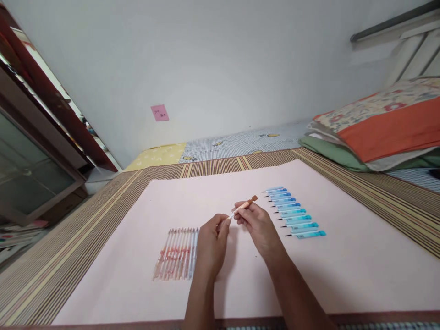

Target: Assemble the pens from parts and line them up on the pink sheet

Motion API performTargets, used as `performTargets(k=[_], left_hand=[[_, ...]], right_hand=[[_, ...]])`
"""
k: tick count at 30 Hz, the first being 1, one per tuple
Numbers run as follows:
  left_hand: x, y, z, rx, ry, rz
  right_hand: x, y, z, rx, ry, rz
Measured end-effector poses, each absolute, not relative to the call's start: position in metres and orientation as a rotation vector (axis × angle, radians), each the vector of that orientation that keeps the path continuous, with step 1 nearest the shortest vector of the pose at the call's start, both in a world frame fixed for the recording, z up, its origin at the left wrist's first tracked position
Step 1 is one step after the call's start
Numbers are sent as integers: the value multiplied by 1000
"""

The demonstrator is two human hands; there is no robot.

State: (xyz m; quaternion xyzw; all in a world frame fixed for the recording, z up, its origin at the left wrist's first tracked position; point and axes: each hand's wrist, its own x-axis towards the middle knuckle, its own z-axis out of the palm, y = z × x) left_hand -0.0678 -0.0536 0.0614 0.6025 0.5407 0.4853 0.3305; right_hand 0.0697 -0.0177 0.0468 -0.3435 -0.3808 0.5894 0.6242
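Observation:
Above the middle of a pale pink sheet (137, 201), an orange-brown pen (244, 206) is held between both hands. My right hand (253, 223) is closed around its barrel, with the brown end pointing up and right. At the pen's pale tip, my left hand (215, 238) pinches with thumb and forefinger. A row of clear pens with reddish marks (176, 254) lies side by side just left of my left hand, which partly covers the row's right edge. Right of my right hand, several blue and teal pens (295, 213) lie in a slanting column, dark tips facing left.
A striped mat (113, 201) lies under the sheet. Folded bedding with an orange and floral cover (388, 123) is stacked at the right. Behind are a checked cloth (233, 143) and a wall with a pink note (160, 112). A glass-fronted cabinet (30, 165) stands at the left.

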Motion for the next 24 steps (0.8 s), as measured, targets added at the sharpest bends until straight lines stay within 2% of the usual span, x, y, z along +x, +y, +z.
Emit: performTargets(k=[7, 13, 24], left_hand=[[-69, -57, 64, 1666, 1548, 1241], [-72, -58, 66, 1669, 1491, 1142], [-69, -56, 62, 1572, 1384, 1242]], right_hand=[[74, -19, 49, -777, -1068, 1337], [78, -20, 50, -752, -1250, 1339], [81, -24, 59, -795, -1319, 1288]])
